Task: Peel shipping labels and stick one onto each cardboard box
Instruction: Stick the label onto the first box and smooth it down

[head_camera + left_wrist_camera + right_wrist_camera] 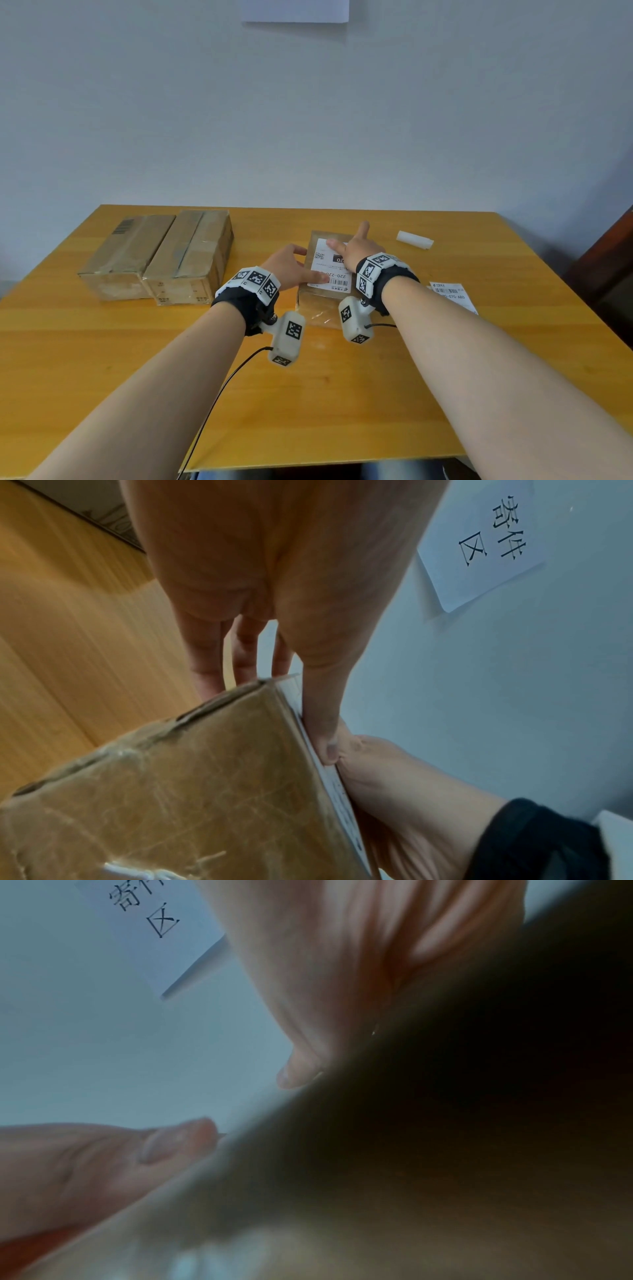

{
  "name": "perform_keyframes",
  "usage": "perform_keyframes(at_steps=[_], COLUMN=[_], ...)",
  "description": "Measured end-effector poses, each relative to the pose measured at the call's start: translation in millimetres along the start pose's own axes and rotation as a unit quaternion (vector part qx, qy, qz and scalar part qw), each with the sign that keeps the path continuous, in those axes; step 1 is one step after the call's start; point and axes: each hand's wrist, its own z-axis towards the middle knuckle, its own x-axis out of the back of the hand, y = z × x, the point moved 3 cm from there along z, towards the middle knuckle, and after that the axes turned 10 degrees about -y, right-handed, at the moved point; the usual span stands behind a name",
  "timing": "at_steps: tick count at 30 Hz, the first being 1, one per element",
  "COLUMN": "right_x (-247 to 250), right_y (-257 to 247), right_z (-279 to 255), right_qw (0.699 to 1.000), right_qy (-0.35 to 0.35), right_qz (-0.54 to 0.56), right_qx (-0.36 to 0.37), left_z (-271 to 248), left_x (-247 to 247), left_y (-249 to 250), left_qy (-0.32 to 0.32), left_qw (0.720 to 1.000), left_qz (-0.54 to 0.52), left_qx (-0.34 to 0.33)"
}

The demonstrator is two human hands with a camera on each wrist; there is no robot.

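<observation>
A small taped cardboard box (pixel 317 310) stands mid-table with a white shipping label (pixel 324 265) lying on its top. My left hand (pixel 298 265) lays its straight thumb (pixel 322 723) along the label's near edge, and its fingers (pixel 205 656) reach straight down the box's left side. My right hand (pixel 354 248) lies flat on the label with fingers spread, pressing it onto the box. In the left wrist view the box (pixel 171 791) fills the lower left and the label's edge (pixel 339 785) shows under the thumb. The right wrist view is mostly dark and blurred by the box (pixel 445 1123).
Two larger cardboard boxes (pixel 126 253) (pixel 191 257) stand side by side at the table's left. A curled white backing strip (pixel 414 240) lies at the back right. Another label sheet (pixel 452 294) lies by my right forearm. A paper sign (pixel 294 10) hangs on the wall.
</observation>
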Motion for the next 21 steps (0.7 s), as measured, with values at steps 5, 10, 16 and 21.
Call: perform_keyframes(at_steps=[5, 10, 16, 21], right_x=[8, 8, 6, 17], right_y=[3, 5, 7, -3], right_z=[-5, -7, -10, -19], right_qw=[1.0, 1.0, 0.998, 0.998], right_qy=[-0.001, -0.006, -0.046, -0.047], right_qz=[0.004, 0.02, 0.027, 0.003], right_qx=[0.004, 0.0, -0.031, -0.046], left_z=[3, 6, 6, 4], left_x=[0, 0, 0, 1], left_y=[-2, -4, -4, -3], left_qy=[-0.004, -0.004, -0.002, -0.01], left_qw=[1.0, 1.0, 1.0, 1.0], left_qz=[-0.01, -0.01, -0.003, -0.003], left_qx=[0.0, 0.002, 0.002, -0.005])
